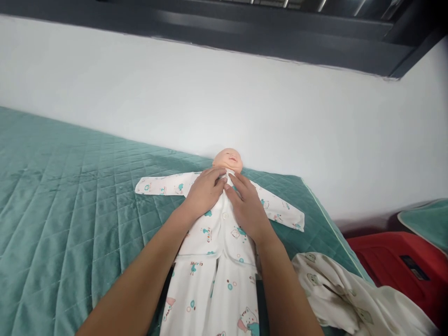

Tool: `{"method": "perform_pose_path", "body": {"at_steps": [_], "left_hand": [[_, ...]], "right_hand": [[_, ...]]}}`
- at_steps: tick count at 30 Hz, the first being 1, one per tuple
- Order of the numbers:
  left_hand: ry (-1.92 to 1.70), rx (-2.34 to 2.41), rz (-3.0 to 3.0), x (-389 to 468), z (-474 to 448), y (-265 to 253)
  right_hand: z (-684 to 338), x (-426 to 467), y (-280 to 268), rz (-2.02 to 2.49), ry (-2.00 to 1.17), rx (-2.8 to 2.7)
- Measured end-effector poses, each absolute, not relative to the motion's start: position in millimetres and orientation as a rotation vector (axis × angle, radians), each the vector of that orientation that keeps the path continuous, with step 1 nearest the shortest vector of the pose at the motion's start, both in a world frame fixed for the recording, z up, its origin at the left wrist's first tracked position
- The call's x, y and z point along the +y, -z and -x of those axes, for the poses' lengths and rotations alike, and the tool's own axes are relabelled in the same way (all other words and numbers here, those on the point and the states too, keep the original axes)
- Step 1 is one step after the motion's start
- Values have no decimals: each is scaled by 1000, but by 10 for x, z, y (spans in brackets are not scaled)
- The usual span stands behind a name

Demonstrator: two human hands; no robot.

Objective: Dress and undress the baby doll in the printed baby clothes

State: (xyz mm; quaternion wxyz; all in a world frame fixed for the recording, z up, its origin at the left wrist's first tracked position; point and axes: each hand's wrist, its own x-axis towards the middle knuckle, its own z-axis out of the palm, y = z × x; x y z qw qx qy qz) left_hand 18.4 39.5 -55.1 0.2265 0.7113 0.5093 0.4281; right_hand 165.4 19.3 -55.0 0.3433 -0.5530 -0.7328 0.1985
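Observation:
A baby doll point(228, 159) lies on its back, its bare head towards the wall. It wears a white long-sleeved baby shirt point(213, 233) with small animal prints and matching white trousers point(196, 298). Both sleeves stretch out sideways. At the top of the shirt's front opening, just below the doll's chin, my left hand point(206, 190) has its fingers closed on the cloth. My right hand point(247, 203) pinches the opposite edge there, its fingertips close to the left ones. A round button point(225, 215) shows lower on the shirt front. The cloth between my fingertips is mostly hidden.
A green quilted cover point(87, 210) lies under the doll. Behind it rises a white wall point(157, 93) below a dark window frame point(210, 28). To the right are a crumpled cream cloth with green prints point(336, 289) and a red plastic object point(385, 256).

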Motion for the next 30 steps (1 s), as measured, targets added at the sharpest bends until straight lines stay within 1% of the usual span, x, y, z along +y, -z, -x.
{"method": "perform_pose_path", "body": {"at_steps": [7, 13, 20, 30], "left_hand": [[-1156, 1405, -1988, 365, -179, 526], [-1212, 1333, -1964, 367, -182, 532], [-1193, 1393, -1920, 382, -184, 544], [-1152, 1347, -1980, 422, -158, 576]], "right_hand": [[-1663, 203, 538, 1418, -559, -1872], [-1659, 207, 537, 1315, -607, -1774], [-1660, 209, 554, 1306, -662, -1665], [-1662, 206, 538, 1295, -607, -1732]]}}
